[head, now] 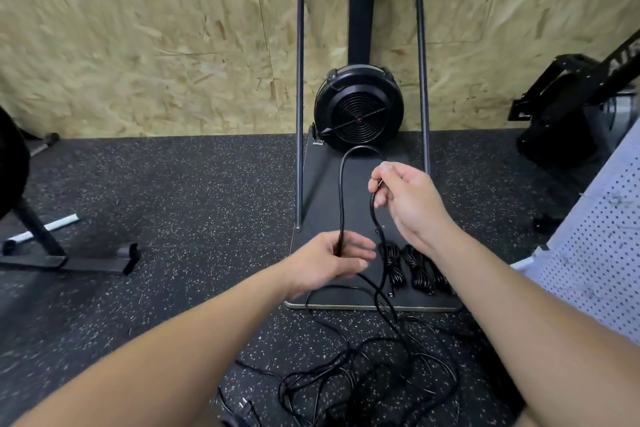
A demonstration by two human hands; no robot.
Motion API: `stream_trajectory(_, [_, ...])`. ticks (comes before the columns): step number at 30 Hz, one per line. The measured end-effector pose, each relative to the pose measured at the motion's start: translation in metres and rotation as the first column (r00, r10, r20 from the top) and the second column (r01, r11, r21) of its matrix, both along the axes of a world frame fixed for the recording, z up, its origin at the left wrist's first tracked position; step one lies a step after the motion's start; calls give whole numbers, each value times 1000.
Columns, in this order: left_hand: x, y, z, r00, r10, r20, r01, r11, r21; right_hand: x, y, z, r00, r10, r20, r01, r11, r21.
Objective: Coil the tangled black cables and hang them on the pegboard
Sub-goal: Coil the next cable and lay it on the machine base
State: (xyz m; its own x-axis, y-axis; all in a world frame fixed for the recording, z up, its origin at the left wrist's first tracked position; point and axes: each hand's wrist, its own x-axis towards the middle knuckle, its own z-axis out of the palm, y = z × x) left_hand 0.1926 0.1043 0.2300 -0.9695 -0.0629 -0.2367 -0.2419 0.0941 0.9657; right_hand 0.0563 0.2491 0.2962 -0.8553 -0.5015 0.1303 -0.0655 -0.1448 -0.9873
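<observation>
A black cable [341, 191] arches between both hands as a first loop, its tail running down into the tangle [374, 378] on the near floor; the left hand [332, 262] pinches 1 end, the right hand [405, 199] grips the other. Next: gather even loops. 3 finished coils [412, 269] lie beyond, the pegboard [588, 246] at right

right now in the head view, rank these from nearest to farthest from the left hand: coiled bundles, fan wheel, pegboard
1. coiled bundles, on the platform just right of the left hand
2. fan wheel, ahead by the wall
3. pegboard, at the far right edge
</observation>
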Motion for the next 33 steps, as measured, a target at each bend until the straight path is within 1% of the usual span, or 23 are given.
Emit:
stream_trajectory(4, [-3, 10, -11, 1000, 7, 8, -7, 999, 52, -3, -6, 0, 990, 41, 134, -16, 983, -182])
stream_trajectory(7, [-8, 12, -14, 1000, -26, -13, 27, 999, 26, -9, -8, -4, 985, 87, 151, -51, 972, -228])
stream_trajectory(9, [-13, 9, -9, 1000, 19, -15, -18, 999, 44, -13, -6, -10, 982, 119, 148, -86, 974, -210])
stream_trajectory(10, [-17, 5, -5, 998, 62, -15, -62, 997, 49, -15, -4, -13, 983, 124, 135, -102, 982, -158])
stream_trajectory(12, [-23, -2, 7, 988, 154, -25, -154, 988, 27, -19, 1, -23, 990, 109, 85, -114, 992, 53])
stream_trajectory(13, [-25, -5, 12, 982, 187, -28, -186, 982, 21, -20, 4, -30, 991, 114, 73, -124, 981, 152])
stream_trajectory(15, [-28, -11, 20, 973, 231, -22, -230, 973, 23, -20, 9, -45, 987, 137, 86, -156, 945, 288])
stream_trajectory(17, [-32, -15, 23, 961, 275, -9, -275, 961, 42, -22, 12, -62, 978, 204, 45, -201, 865, 459])
stream_trajectory(19, [-36, -18, 24, 946, 324, -15, -321, 943, 87, -16, 13, -71, 940, 340, 35, -294, 752, 591])
stream_trajectory(20, [-39, -19, 25, 939, 343, -21, -339, 934, 109, -11, 11, -73, 913, 404, 56, -351, 708, 613])
stream_trajectory(22, [-43, -20, 26, 931, 363, -31, -357, 925, 128, -1, 5, -79, 867, 485, 116, -454, 672, 585])
stream_trajectory(25, [-45, -22, 23, 924, 379, -50, -368, 918, 149, 9, -4, -77, 849, 495, 185, -514, 691, 509])
stream_trajectory(26, [-47, -25, 22, 920, 387, -63, -376, 916, 143, 10, -6, -76, 844, 501, 192, -523, 686, 506])
stream_trajectory(27, [-48, -28, 20, 915, 396, -81, -383, 913, 139, 9, -5, -75, 837, 514, 189, -531, 675, 512])
stream_trajectory(29, [-51, -33, 18, 900, 419, -122, -399, 903, 160, 10, -3, -73, 828, 543, 136, -511, 635, 580])
stream_trajectory(32, [-54, -38, 18, 888, 437, -143, -394, 884, 253, 10, -2, -77, 798, 602, 17, -453, 580, 677])
stream_trajectory(33, [-53, -39, 20, 894, 426, -138, -376, 882, 285, 10, -3, -78, 789, 615, 0, -451, 578, 680])
